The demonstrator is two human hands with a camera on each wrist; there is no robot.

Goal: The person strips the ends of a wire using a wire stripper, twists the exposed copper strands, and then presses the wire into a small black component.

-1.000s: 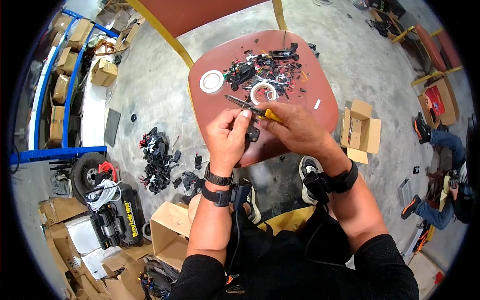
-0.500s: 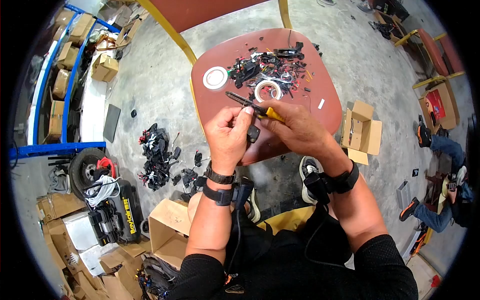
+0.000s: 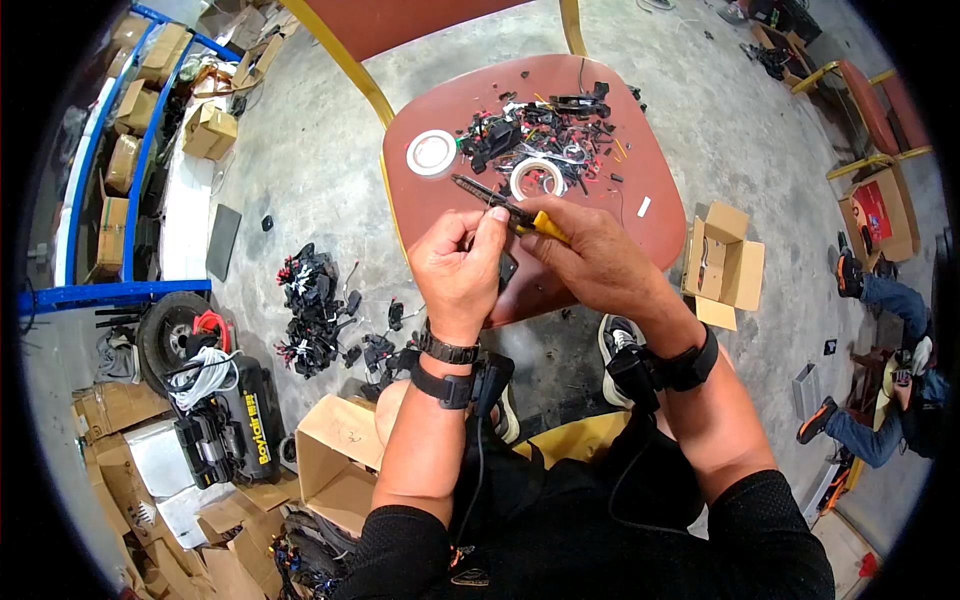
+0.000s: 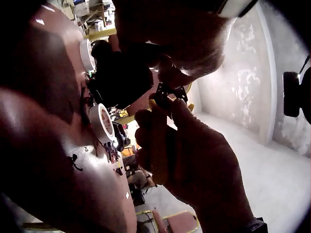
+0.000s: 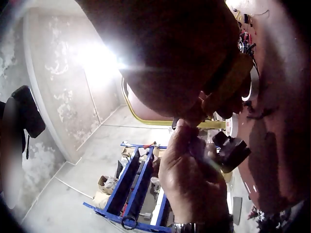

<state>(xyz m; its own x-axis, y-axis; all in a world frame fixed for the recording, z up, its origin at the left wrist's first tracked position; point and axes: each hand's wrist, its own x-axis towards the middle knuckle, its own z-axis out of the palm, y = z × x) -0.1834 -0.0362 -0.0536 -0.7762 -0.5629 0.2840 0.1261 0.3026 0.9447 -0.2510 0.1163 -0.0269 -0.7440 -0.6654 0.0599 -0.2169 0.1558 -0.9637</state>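
Yellow-handled tool (image 3: 521,215) in right grip (image 3: 598,252), tip protruding

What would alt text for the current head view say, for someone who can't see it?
A person's right hand grips a yellow-handled tool beside the left hand, which holds a dark part, over a red chair seat. Two white rolls and scattered black pieces lie on the seat.
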